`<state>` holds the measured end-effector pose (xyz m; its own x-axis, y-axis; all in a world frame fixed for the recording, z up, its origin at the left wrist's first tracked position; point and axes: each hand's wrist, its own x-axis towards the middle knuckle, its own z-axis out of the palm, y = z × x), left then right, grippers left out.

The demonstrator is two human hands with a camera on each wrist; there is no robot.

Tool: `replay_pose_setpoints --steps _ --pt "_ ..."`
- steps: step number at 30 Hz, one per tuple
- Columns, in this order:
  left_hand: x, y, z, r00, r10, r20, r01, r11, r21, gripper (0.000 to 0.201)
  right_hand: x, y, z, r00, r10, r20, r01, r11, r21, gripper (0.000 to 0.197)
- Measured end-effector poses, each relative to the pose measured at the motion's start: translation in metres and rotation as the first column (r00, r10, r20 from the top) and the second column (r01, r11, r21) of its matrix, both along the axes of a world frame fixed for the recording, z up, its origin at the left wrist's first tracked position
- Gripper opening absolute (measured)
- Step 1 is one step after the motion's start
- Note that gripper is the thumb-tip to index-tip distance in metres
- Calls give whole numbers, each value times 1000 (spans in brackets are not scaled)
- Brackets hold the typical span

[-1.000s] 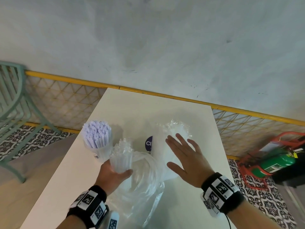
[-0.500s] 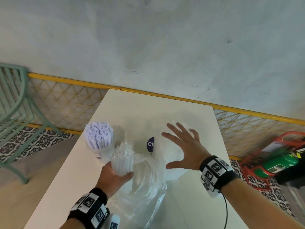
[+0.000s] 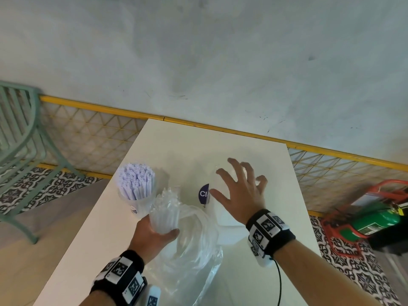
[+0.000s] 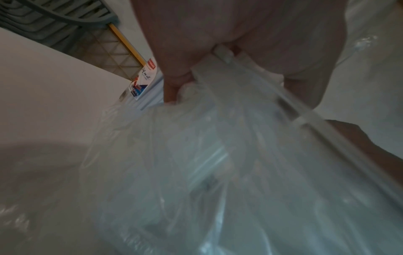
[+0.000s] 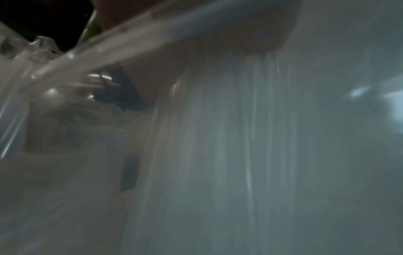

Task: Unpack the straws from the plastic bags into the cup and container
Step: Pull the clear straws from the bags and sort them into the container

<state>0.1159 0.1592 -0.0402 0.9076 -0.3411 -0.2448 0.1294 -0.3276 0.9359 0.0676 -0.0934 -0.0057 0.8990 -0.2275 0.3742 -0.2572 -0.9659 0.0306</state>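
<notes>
While the cup (image 3: 136, 195) of white straws (image 3: 135, 180) stands at the table's (image 3: 276, 257) left, our left hand (image 3: 152, 237) grips clear straws (image 3: 164, 214) half out of their plastic bag (image 3: 194, 250) — our right hand (image 3: 241, 193), fingers (image 3: 223, 175) spread, grasping nothing, hovers over another bag (image 3: 220, 208)

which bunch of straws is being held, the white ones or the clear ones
The clear straws: the left hand grips that bundle, upright, above the crumpled bag. The white straws stand untouched in a cup to their left.
</notes>
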Motion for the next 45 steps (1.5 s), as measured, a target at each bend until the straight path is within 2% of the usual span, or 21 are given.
replay_pose_setpoints --steps 2,6,8,10,12,13,14,16,18,20,23,26,29,34,37,39,42,45 --pt "0 0 0 1000 -4 -3 4 1000 -2 39 -1 0 -4 993 36 -110 -38 999 -21 52" --pt "3 1 -5 1000 -7 -9 8 1000 12 38 0 2 -2 969 1 -245 3 1000 19 62" --pt "4 2 -4 1000 -12 -5 12 1000 2 39 -2 11 13 978 21 -206 -12 999 45 64" --pt "6 3 -3 1000 -9 3 9 1000 -22 42 -7 27 34 987 150 -53 -142 980 138 53" --pt "7 4 -1 1000 -15 6 15 999 -45 42 -10 48 47 932 347 105 -362 894 262 43" --pt "8 4 -1 1000 -28 9 28 998 -49 43 -11 59 49 901 419 112 -429 822 375 47" --pt "8 4 -1 999 -45 19 46 998 -53 45 -11 70 49 882 465 72 -431 737 521 58" --pt "8 4 -2 996 -81 48 84 994 -74 50 -6 86 36 861 508 -34 -312 580 752 80" --pt "8 4 -1 992 -117 54 122 987 -101 52 2 91 17 867 494 -60 -235 513 825 84" --pt "7 6 -2 988 -150 49 154 982 -111 52 7 93 7 891 453 -41 -205 481 852 76" --pt "9 11 -6 983 -184 20 185 975 -121 51 10 94 0 900 435 -31 -193 460 866 62" --pt "11 16 -9 981 -194 3 193 975 -110 58 9 94 -1 916 399 -32 -167 454 875 58" --pt "17 20 -17 983 -184 -8 183 980 -78 61 8 95 -3 938 343 -57 -118 468 876 53" --pt "22 18 -22 981 -193 -4 192 979 -74 50 8 106 -8 977 211 -33 -85 527 846 44" --pt "22 17 -21 990 -138 5 138 986 -94 47 8 111 -12 995 99 22 -71 519 852 27" --pt "22 17 -22 992 -125 14 126 987 -104 50 6 114 -11 996 84 27 -67 510 858 19" --pt "22 18 -21 992 -119 35 122 989 -87 46 2 118 -9 995 95 39 -79 469 880 26" --pt "24 19 -20 994 -103 45 106 991 -81 36 1 116 2 991 128 44 -104 508 855 33"
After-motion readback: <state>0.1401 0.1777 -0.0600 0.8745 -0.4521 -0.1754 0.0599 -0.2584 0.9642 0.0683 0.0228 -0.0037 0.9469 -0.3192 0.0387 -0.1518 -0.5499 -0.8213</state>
